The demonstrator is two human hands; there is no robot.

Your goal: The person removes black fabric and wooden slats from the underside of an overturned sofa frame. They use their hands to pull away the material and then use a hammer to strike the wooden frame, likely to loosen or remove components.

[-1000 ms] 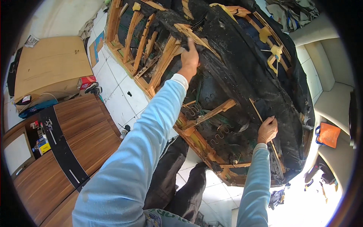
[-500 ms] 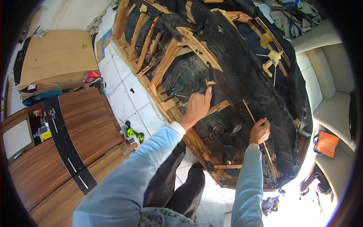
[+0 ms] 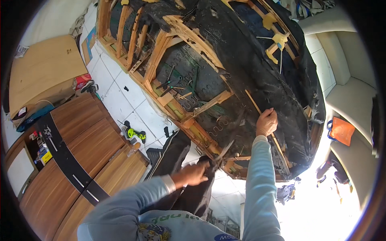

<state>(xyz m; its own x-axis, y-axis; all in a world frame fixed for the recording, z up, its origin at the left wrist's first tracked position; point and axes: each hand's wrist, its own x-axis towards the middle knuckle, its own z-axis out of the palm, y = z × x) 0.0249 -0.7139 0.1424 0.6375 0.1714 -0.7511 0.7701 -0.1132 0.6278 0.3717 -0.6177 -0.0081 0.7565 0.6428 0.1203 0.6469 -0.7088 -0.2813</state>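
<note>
An upturned sofa frame (image 3: 171,105) of wood and torn black fabric (image 3: 257,64) lies in front of me. My right hand (image 3: 267,121) is closed round a thin wooden strip (image 3: 252,100) that runs along the fabric. Low at the frame's near edge, my left hand (image 3: 192,173) has its fingers curled and is smeared by motion. Just beyond its fingers is a dark blurred shape (image 3: 219,162); whether the hand holds it cannot be made out. Pliers or similar green-and-black handled tools (image 3: 169,85) lie inside the frame, near a curved metal spring (image 3: 217,127).
A green-and-black power drill (image 3: 134,132) lies on the white tile floor, left of the frame. Beyond it is a brown wooden cabinet (image 3: 86,132). Pale sofa pieces (image 3: 345,102) line the right side, with an orange bag (image 3: 341,130) against them.
My left hand has pulled back from the middle of the frame toward my body. The right hand keeps its grip on the strip. The whole view has shifted slightly.
</note>
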